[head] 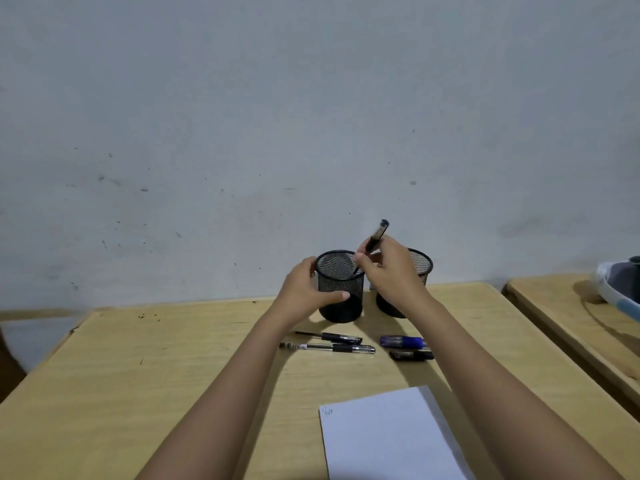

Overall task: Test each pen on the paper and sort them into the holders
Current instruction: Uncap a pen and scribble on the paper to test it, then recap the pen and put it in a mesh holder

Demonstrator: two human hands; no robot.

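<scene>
Your right hand [388,268] pinches a black pen [375,237] between thumb and fingers, just above the rim of the left holder [341,289]. The pen is tilted, its capped end up and away from you; its lower end dips inside the holder's mouth. Your left hand [304,289] wraps the same holder from its left side, thumb across the front of the mesh, fingers round the back, steadying it.

That holder is a black wire-mesh cup standing near the far edge of a pale wooden desk [173,375]. A second mesh holder [420,265] stands just right of it, mostly hidden behind your right wrist.

On the desk just in front of the left holder lie two pens side by side: a black one [332,337] nearer the holder and a clear one [332,348] with a black grip. The clear pen has a small printed label near its left end, too small to read. Right of those lie a blue marker [403,341] and a short black object [412,355], which I cannot identify.

Well in front of the holder, close to you, lies a white sheet of paper [391,441]. Its top left corner bears a small scribble [327,411], not legible as words.
</scene>
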